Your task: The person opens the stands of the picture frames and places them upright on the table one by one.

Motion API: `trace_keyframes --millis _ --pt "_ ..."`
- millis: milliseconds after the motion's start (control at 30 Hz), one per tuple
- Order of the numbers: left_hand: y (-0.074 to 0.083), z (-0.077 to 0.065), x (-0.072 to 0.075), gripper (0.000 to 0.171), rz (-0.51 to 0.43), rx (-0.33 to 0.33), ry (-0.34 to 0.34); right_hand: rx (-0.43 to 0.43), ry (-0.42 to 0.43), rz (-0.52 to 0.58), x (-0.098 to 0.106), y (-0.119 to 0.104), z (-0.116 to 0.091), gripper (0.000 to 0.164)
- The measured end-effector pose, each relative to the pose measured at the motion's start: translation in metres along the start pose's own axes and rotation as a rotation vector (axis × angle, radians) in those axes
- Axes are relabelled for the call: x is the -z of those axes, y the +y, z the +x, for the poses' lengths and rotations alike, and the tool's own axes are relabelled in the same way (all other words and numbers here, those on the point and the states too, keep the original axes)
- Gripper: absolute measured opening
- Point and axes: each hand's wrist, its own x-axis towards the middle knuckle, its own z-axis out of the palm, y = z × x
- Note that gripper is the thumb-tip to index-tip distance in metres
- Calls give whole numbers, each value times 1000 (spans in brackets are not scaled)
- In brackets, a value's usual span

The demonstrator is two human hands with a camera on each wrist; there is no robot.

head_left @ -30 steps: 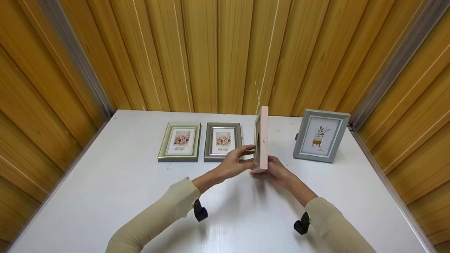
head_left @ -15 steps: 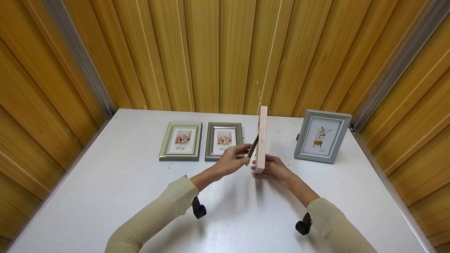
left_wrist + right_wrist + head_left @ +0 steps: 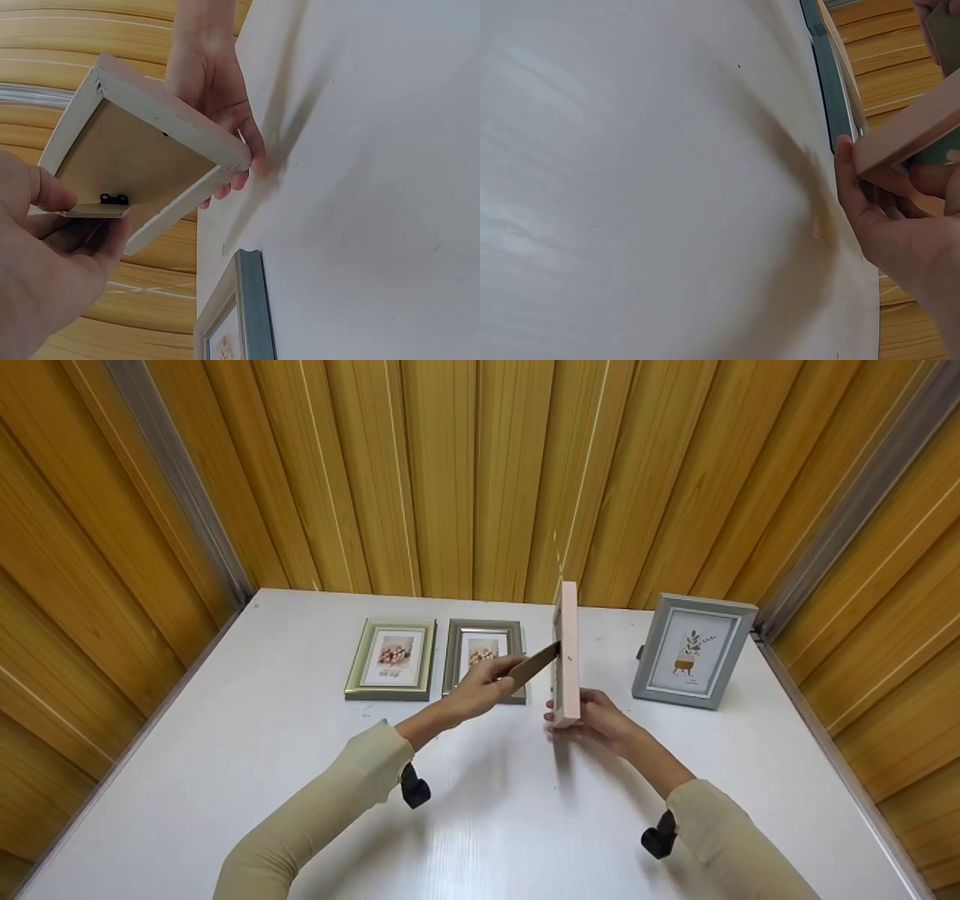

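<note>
A pink photo frame (image 3: 571, 652) is held upright, edge-on in the head view. My right hand (image 3: 611, 724) grips its lower part, thumb on the front side and fingers round the back edge in the right wrist view. My left hand (image 3: 478, 690) pinches the frame's flat brown stand leg (image 3: 534, 664), which juts out at an angle from the back. The left wrist view shows the brown backboard (image 3: 142, 146), its pale border and a small black hinge (image 3: 114, 199) where the leg joins. The frame's picture is mostly hidden.
Two photo frames lie flat on the white table (image 3: 480, 825): a gold one (image 3: 352, 664) and a grey-brown one (image 3: 516, 641), partly behind my left hand. A grey-green frame (image 3: 645, 660) with a plant picture stands at the right. Wood-patterned walls (image 3: 435, 472) enclose the table.
The stand leg has swung outward from the pink frame's back as my left hand moved left, pinching it. My right hand keeps its grip on the frame.
</note>
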Motion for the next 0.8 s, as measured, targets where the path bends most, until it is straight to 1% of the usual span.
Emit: trace_keyframes --millis 133,267,333,433,467,567,633,700,733,800 --pt "-1 1 7 51 -19 16 -49 -16 -13 3 0 -5 -2 53" --pt "-1 2 11 53 -24 30 -70 -21 -22 -5 2 -6 -3 53" --pt "-1 3 12 52 -17 28 -78 -17 -23 -15 2 -6 -3 52" --pt "-1 4 13 49 19 3 -79 4 -8 -35 3 -6 -2 51" --pt "-2 4 13 49 37 -10 -78 13 3 -40 3 -7 -2 51" --pt "-2 7 13 51 95 -78 -59 35 60 -57 3 -7 0 49" --pt "0 9 13 52 110 -123 -38 46 100 -66 2 -8 2 47" --pt "3 11 12 49 110 -162 -12 46 149 -77 1 -9 4 46" --pt "5 12 12 47 106 -171 0 44 174 -86 0 -9 5 46" --pt "9 13 10 43 100 -164 25 32 224 -109 -1 -10 7 48"
